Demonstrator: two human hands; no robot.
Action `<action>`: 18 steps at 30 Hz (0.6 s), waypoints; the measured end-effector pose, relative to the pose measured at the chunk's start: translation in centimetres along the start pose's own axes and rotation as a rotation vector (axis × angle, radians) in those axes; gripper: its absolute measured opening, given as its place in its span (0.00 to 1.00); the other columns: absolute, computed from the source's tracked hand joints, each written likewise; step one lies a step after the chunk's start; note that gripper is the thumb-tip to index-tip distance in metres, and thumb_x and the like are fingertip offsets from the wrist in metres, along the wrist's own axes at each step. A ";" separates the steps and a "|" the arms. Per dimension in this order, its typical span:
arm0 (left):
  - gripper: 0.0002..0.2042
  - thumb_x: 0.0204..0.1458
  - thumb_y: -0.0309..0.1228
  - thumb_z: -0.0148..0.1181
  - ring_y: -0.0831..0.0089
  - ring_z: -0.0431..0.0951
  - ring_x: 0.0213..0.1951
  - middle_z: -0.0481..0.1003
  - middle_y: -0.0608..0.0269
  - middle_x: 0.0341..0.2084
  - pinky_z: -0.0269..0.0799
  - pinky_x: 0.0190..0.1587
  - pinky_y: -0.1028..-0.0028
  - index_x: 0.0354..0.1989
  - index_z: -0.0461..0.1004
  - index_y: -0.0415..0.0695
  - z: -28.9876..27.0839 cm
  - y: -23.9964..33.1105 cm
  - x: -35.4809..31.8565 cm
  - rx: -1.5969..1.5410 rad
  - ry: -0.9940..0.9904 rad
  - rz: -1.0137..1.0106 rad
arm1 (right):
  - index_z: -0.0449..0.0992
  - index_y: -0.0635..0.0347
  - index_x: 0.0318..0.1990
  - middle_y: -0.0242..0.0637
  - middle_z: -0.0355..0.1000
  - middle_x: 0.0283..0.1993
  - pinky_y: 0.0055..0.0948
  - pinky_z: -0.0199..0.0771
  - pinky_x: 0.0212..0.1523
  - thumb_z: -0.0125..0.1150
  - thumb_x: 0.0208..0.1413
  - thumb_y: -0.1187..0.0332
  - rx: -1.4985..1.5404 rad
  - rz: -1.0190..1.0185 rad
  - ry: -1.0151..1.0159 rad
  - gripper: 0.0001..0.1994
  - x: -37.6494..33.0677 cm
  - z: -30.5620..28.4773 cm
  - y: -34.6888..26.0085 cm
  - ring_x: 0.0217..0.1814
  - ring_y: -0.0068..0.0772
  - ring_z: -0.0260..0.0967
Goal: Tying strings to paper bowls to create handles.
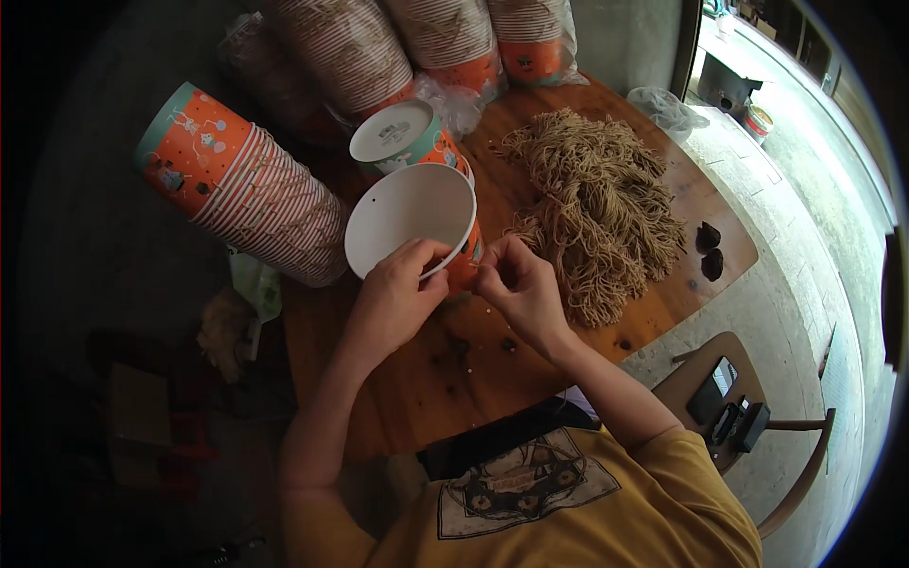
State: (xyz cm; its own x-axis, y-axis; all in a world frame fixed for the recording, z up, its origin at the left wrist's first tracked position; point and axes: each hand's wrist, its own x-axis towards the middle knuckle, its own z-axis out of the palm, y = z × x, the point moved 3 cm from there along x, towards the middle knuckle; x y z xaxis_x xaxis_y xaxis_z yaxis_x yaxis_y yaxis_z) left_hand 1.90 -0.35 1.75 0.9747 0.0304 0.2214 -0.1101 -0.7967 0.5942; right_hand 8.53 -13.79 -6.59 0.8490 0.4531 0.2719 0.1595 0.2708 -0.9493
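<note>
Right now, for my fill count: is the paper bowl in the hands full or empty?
Empty: the paper bowl shows a bare white inside, gripped by left hand.

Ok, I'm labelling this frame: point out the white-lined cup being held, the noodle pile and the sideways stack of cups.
paper cup (407,213), head view, white inside wall.
noodle pile (597,208), head view, middle of the heap.
stack of cups (256,204), head view, ribbed rims mid-stack.

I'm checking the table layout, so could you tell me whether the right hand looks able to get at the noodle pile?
Probably yes: the right hand sits right beside the noodle pile, with only bare wooden table between them.
</note>
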 end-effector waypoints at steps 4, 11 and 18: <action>0.12 0.53 0.21 0.52 0.79 0.74 0.36 0.74 0.61 0.35 0.72 0.40 0.76 0.46 0.70 0.36 -0.8 0.0 -0.2 -0.080 -0.020 -0.118 | 0.66 0.63 0.31 0.31 0.69 0.26 0.20 0.68 0.29 0.56 0.51 0.75 -0.190 -0.091 0.038 0.05 0.3 1.0 -0.8 0.28 0.17 0.67; 0.15 0.54 0.20 0.51 0.83 0.72 0.38 0.74 0.66 0.36 0.71 0.42 0.79 0.51 0.69 0.39 -0.9 -0.4 -0.8 -0.275 -0.008 -0.179 | 0.66 0.62 0.31 0.38 0.70 0.27 0.29 0.72 0.29 0.59 0.47 0.73 -0.307 -0.216 0.114 0.08 0.5 1.9 -2.2 0.26 0.35 0.72; 0.14 0.53 0.21 0.52 0.74 0.76 0.34 0.75 0.56 0.33 0.73 0.38 0.74 0.49 0.68 0.38 -0.9 0.0 -0.9 -0.307 0.008 -0.166 | 0.66 0.62 0.31 0.40 0.71 0.29 0.31 0.73 0.29 0.59 0.47 0.71 -0.374 -0.220 0.108 0.08 0.6 2.2 -2.9 0.27 0.38 0.72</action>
State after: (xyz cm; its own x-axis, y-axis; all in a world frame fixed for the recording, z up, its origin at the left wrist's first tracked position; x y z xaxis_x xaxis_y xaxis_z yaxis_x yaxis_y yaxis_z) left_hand 0.81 0.12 2.24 0.9828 0.1502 0.1075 -0.0047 -0.5615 0.8275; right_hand 7.45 -12.41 -3.35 0.8189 0.3224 0.4749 0.4969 0.0158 -0.8676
